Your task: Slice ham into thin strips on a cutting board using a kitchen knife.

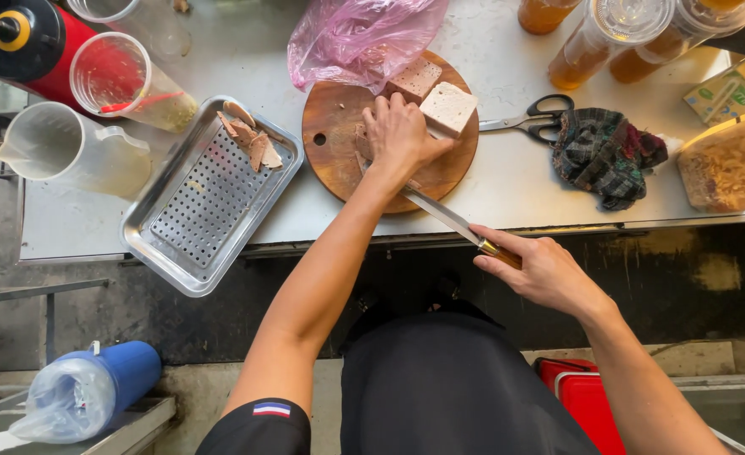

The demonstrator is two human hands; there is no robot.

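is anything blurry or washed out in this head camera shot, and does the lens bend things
Head view: even daylight, soft shadows; mild glare on the steel table; left hand, knife and right hand are sharp; wide lens bows the table edge and perforated tray.

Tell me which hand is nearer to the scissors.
Left. The left hand presses down on the round wooden board, just beside the scissors. The right hand grips the knife handle off the table's near edge, farther away.
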